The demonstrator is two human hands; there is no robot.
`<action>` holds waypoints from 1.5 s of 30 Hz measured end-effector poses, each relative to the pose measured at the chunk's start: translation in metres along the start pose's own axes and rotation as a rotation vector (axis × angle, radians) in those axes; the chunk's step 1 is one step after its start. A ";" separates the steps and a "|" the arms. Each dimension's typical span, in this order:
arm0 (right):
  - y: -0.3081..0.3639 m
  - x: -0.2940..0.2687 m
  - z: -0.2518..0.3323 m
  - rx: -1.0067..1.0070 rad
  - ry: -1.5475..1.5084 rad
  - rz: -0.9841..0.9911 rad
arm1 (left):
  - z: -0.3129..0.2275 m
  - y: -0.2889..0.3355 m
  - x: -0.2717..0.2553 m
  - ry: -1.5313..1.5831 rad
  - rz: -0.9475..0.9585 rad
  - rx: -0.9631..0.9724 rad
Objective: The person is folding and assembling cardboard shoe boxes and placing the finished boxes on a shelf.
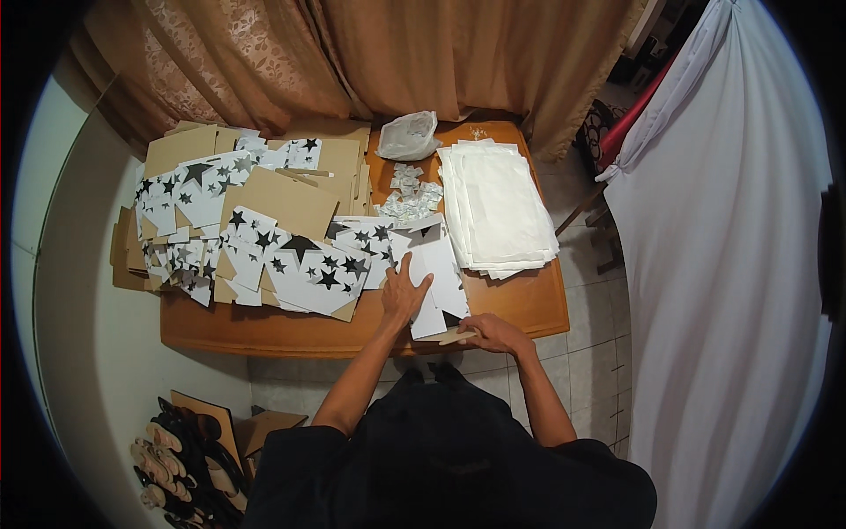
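Observation:
A white box point(434, 258) with black star print and brown cardboard showing at its near end lies at the table's front, partly folded. My left hand point(404, 295) presses on its left side with fingers spread. At the near right corner, my right hand point(495, 334) has its fingers closed round a brown end flap point(456, 336). Just left of it are flat star-printed cardboard pieces point(322, 273), overlapping one another. Beyond the box sits a heap of small clear packets point(410, 196).
A stack of white sheets point(498, 207) occupies the table's right side. An open plastic bag point(408, 136) stands at the back, before a brown curtain point(423, 57). More flat cardboard point(181, 152) is piled at the left. Shoes point(189, 458) are on the lower left, and a white cloth point(714, 264) hangs at right.

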State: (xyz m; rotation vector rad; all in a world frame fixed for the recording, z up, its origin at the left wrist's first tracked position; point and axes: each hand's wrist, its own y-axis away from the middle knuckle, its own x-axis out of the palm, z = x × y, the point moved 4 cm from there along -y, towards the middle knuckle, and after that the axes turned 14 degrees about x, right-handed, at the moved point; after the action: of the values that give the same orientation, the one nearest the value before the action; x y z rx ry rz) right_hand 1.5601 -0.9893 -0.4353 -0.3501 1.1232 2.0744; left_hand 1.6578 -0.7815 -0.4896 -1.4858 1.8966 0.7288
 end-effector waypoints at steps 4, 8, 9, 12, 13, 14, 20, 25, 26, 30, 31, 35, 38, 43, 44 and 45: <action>-0.004 0.003 -0.008 -0.081 -0.067 -0.195 | 0.009 0.002 0.005 -0.004 -0.001 0.050; -0.010 0.001 -0.015 -0.046 -0.026 -0.470 | 0.015 0.013 0.004 -0.013 -0.023 0.294; -0.010 0.000 -0.016 -0.033 -0.007 -0.542 | 0.012 0.016 0.004 -0.105 0.002 0.359; -0.010 -0.002 -0.015 -0.015 0.024 -0.676 | -0.019 0.024 -0.010 -0.300 0.154 0.449; -0.014 -0.001 -0.013 -0.016 0.023 -0.671 | -0.013 0.023 -0.003 -0.270 0.140 0.478; -0.019 0.000 -0.014 -0.009 -0.090 -0.640 | -0.008 0.022 0.001 -0.270 0.142 0.474; -0.030 0.010 0.000 -0.053 -0.133 -0.641 | -0.004 0.019 0.007 -0.133 0.192 0.503; -0.038 0.015 0.004 0.054 -0.075 -0.690 | -0.005 0.018 0.011 -0.166 0.216 0.552; -0.040 0.015 0.003 0.087 -0.058 -0.716 | -0.004 0.017 0.012 -0.167 0.217 0.553; -0.042 0.015 0.003 0.143 -0.088 -0.789 | -0.005 0.017 0.013 -0.170 0.216 0.563; -0.043 0.017 0.003 0.142 -0.089 -0.789 | -0.006 0.017 0.013 -0.180 0.198 0.569; -0.045 0.020 0.000 0.180 -0.132 -0.861 | -0.007 0.017 0.014 -0.194 0.203 0.548; -0.045 0.021 0.000 0.234 -0.126 -0.895 | -0.007 0.015 0.011 -0.133 0.219 0.543; -0.045 0.021 0.002 0.276 -0.127 -0.945 | -0.012 0.015 0.009 -0.086 0.261 0.558; -0.044 0.020 0.004 0.282 -0.186 -0.953 | -0.013 0.015 0.009 -0.086 0.262 0.559; -0.041 0.017 0.009 0.284 -0.245 -0.959 | -0.011 0.015 0.010 -0.069 0.251 0.568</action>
State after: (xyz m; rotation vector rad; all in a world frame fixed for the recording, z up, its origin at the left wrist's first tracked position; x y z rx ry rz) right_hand 1.5784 -0.9599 -0.4648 -0.3800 0.8378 1.0675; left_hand 1.6395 -0.7931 -0.4890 -0.8715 2.0323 0.2947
